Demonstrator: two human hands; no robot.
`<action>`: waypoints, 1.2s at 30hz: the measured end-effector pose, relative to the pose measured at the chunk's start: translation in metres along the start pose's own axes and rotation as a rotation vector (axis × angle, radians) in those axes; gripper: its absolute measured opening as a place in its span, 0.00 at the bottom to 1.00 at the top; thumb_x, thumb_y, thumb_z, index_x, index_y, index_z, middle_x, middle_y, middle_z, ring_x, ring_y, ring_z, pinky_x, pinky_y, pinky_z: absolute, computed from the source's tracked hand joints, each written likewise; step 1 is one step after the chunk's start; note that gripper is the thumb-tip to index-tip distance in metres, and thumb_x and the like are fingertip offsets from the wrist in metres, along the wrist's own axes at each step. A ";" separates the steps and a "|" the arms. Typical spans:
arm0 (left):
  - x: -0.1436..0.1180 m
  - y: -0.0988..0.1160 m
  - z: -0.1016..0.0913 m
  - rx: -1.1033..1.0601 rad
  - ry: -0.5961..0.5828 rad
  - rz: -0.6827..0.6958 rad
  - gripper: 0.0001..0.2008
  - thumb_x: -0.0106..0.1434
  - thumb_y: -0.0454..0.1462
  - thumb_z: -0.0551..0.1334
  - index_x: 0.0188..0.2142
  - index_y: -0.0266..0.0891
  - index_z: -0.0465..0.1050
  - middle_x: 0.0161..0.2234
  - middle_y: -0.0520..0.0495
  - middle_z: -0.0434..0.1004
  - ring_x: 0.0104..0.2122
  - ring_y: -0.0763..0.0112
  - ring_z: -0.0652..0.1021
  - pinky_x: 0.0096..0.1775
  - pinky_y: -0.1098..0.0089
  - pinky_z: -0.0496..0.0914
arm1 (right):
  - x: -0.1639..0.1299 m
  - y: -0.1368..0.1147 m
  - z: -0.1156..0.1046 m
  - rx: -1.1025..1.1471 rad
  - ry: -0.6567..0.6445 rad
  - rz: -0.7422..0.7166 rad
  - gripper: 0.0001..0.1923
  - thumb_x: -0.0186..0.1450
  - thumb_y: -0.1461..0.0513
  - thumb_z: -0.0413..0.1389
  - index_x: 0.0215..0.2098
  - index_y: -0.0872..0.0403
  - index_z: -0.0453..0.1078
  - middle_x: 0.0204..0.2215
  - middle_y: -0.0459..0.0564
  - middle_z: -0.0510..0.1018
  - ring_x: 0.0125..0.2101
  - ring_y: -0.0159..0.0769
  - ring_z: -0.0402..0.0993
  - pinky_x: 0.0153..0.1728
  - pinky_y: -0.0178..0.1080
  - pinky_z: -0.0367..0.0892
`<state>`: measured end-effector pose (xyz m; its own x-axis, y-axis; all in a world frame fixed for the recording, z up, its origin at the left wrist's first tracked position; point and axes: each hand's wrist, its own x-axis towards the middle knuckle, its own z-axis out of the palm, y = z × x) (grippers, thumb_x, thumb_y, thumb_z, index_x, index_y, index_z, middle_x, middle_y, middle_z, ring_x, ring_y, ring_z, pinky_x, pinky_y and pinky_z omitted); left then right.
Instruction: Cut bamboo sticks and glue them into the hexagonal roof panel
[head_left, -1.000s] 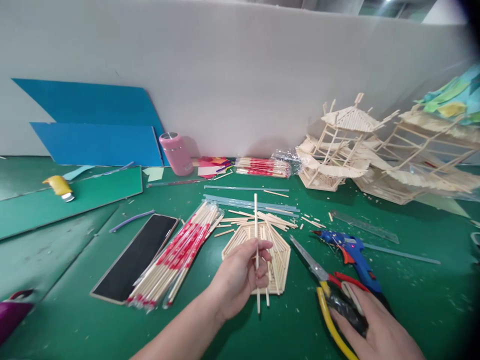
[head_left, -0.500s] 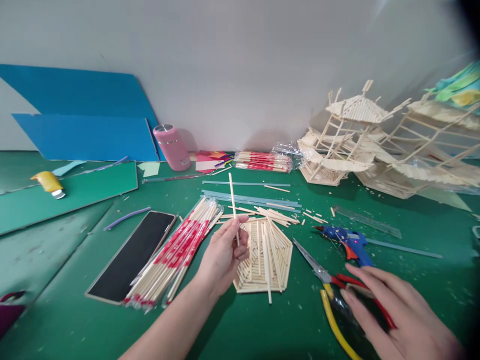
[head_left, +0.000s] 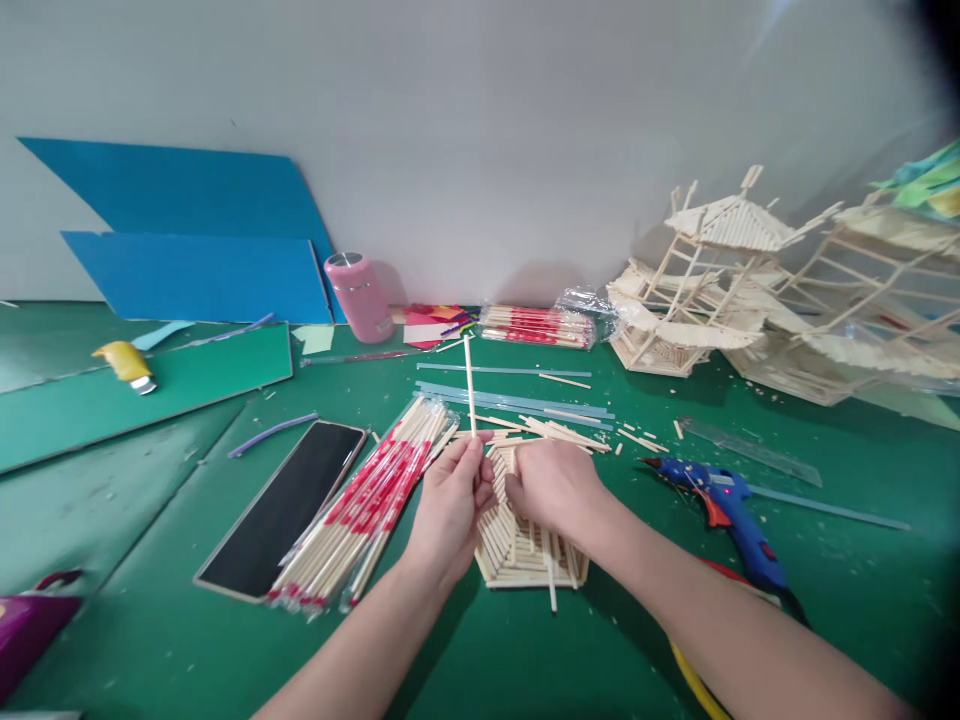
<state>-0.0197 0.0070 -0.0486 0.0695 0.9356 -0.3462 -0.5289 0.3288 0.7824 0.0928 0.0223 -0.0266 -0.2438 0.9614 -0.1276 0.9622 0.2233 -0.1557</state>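
My left hand (head_left: 452,500) pinches a thin wooden stick (head_left: 470,385) that points up and away from me. My right hand (head_left: 555,485) is over the upper part of a many-sided panel of glued wooden sticks (head_left: 499,550), its fingers curled down. What those fingers hold, if anything, is hidden behind the hand. One loose stick (head_left: 553,590) lies across the panel and pokes past its near edge. Several cut sticks (head_left: 570,433) are scattered just beyond the panel.
Packed sticks (head_left: 360,510) and a phone (head_left: 281,510) lie to the left. On the right are a blue glue gun (head_left: 720,490) and pliers with a yellow handle (head_left: 694,680), mostly under my forearm. A pink bottle (head_left: 360,300) and stick-built towers (head_left: 697,290) stand at the back.
My right hand has left the pliers and scissors at the right and moved left over the stick panel, its fingers now curled. My left hand still holds the stick. The view has shifted slightly.
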 end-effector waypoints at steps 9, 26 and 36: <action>0.005 -0.001 -0.003 -0.067 0.068 0.027 0.07 0.53 0.33 0.61 0.32 0.31 0.69 0.20 0.54 0.64 0.19 0.82 0.65 0.21 0.80 0.60 | 0.009 0.002 0.011 0.241 0.018 0.058 0.07 0.49 0.63 0.52 0.18 0.57 0.69 0.19 0.54 0.76 0.24 0.41 0.72 0.24 0.37 0.61; -0.021 0.011 0.014 -0.012 -0.197 -0.265 0.05 0.57 0.33 0.58 0.32 0.33 0.70 0.28 0.44 0.73 0.26 0.73 0.74 0.31 0.71 0.68 | -0.020 0.038 -0.007 1.083 0.236 -0.027 0.07 0.57 0.60 0.50 0.24 0.55 0.61 0.18 0.40 0.62 0.19 0.26 0.59 0.20 0.30 0.58; -0.025 0.016 0.012 0.808 -0.417 -0.047 0.16 0.57 0.42 0.55 0.16 0.37 0.62 0.14 0.56 0.57 0.17 0.78 0.57 0.19 0.75 0.50 | -0.042 0.043 -0.039 0.184 0.313 -0.432 0.08 0.58 0.67 0.46 0.33 0.54 0.66 0.25 0.46 0.70 0.26 0.31 0.66 0.27 0.34 0.60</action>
<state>-0.0196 -0.0093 -0.0216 0.4598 0.8378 -0.2944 0.2252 0.2107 0.9513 0.1495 -0.0019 0.0098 -0.5364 0.7970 0.2776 0.7390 0.6024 -0.3016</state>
